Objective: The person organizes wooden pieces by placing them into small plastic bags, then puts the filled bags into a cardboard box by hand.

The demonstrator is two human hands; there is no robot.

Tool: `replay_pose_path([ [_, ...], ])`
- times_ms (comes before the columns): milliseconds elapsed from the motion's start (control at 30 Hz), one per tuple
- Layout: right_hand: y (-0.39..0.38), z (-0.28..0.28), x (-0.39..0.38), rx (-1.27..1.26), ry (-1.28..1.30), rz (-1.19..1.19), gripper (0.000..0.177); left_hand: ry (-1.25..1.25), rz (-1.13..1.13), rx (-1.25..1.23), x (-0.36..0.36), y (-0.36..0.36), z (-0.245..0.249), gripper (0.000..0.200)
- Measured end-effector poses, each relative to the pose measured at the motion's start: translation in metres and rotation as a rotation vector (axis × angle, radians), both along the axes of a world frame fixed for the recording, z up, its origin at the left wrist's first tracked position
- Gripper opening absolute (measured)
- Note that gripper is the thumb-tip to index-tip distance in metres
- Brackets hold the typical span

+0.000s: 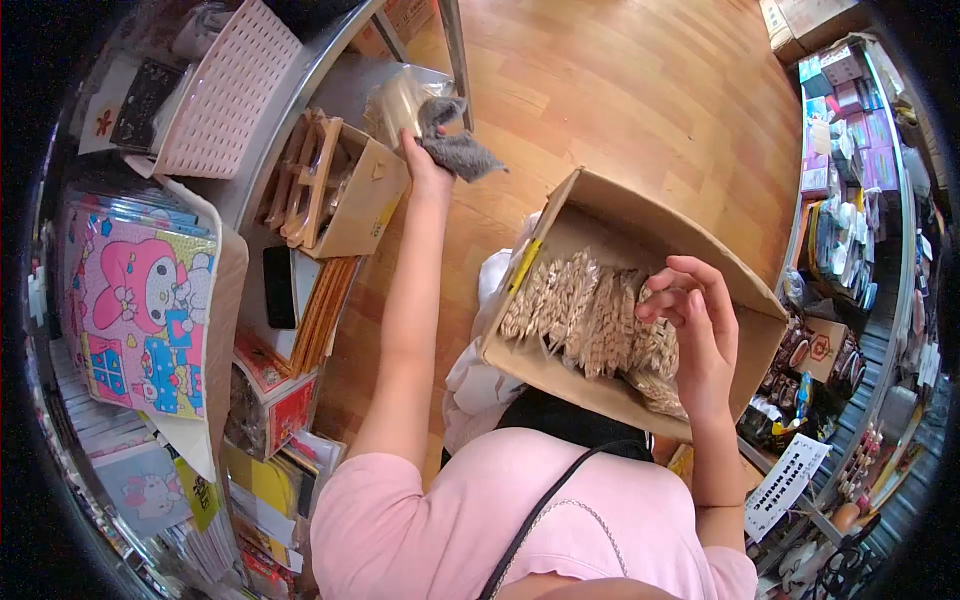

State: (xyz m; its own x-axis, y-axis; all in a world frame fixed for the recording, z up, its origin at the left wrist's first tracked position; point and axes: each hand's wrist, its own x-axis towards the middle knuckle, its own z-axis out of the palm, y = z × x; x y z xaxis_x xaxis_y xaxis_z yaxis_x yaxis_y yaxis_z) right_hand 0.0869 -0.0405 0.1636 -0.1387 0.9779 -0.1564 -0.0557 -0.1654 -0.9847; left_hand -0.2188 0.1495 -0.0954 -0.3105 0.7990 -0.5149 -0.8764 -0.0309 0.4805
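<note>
Left hand (428,168), upper centre, clenched on fuzzy grey cloth (462,152). Right hand (695,335) pinching clear packets of wooden pieces (585,315) inside open brown cardboard box (640,225). Box looks unheld and could tip, spilling packets.

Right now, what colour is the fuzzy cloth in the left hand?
Grey; the fuzzy cloth in the left hand shows best in the head view.

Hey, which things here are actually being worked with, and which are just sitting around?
In use:
grey cloth, gripped in the left hand
cardboard box
packets of wooden pieces inside it, touched by the right hand

Lying about:
pink basket
cartoon sheet
black phone
small box on the shelf
</note>
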Motion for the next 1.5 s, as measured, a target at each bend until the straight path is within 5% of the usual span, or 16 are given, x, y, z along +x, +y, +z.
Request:
replay_pose_path([
  [133, 0.003, -0.001, 0.002, -0.008, -0.009, -0.006, 0.028, 0.055, -0.013, 0.023, -0.003, 0.017, 0.006, 0.05],
  [233, 0.003, 0.0, 0.002, -0.005, 0.004, -0.003, 0.028, 0.078, -0.335, -0.084, -0.006, 0.016, 0.011, 0.054],
  [367, 0.003, 0.001, 0.003, 0.02, 0.028, -0.016, 0.028, 0.071, -0.441, -0.079, -0.01, -0.004, 0.017, 0.045],
  [633, 0.0, 0.002, 0.008, 0.148, 0.053, -0.043, 0.026, 0.437, -0.118, 0.209, 0.054, -0.122, 0.205, 0.037],
  [733, -0.008, 0.004, 0.004, 0.226, 0.027, -0.001, 0.026, 0.499, -0.026, 0.464, 0.083, -0.153, 0.242, 0.036],
  [800, -0.014, 0.002, 0.003, 0.269, -0.027, 0.049, 0.034, 0.821, -0.076, 0.591, 0.102, -0.167, 0.253, 0.04],
  [933, -0.024, 0.0, -0.002, 0.159, 0.129, 0.184, 0.067, 0.837, -0.102, 1.011, 0.146, -0.188, 0.261, 0.054],
  [1000, -0.029, 0.0, -0.001, -0.126, 0.503, 0.224, 0.08, 0.834, -0.276, 1.094, 0.157, -0.195, 0.265, 0.053],
  [1067, -0.032, -0.008, 0.008, -0.153, 1.125, 0.368, 0.081, 1.563, -0.541, 1.186, 0.149, -0.191, 0.287, 0.036],
  [1133, -0.033, 0.014, 0.011, -0.223, 0.819, 0.101, 0.07, 1.795, -0.639, 1.278, 0.15, -0.193, 0.291, 0.029],
  [1167, -0.032, 0.016, 0.015, -0.195, 0.861, 0.079, 0.054, 1.792, -0.644, 1.286, 0.149, -0.195, 0.294, 0.029],
  [1233, -0.028, 0.024, 0.025, -0.042, 0.793, -0.148, 0.043, 1.398, -0.498, 1.045, 0.149, -0.199, 0.301, 0.019],
  [1267, -0.025, 0.025, 0.034, 0.05, 0.778, -0.251, 0.042, 1.393, -0.501, 1.053, 0.149, -0.199, 0.302, 0.019],
  [1400, -0.023, 0.037, 0.053, 0.469, 0.666, -0.612, 0.051, 1.79, -0.501, 0.952, 0.163, -0.179, 0.282, 0.017],
  [1500, -0.023, 0.038, 0.062, 0.592, 0.594, -0.641, 0.057, 2.225, -0.771, 0.973, 0.189, -0.176, 0.269, 0.02],
])
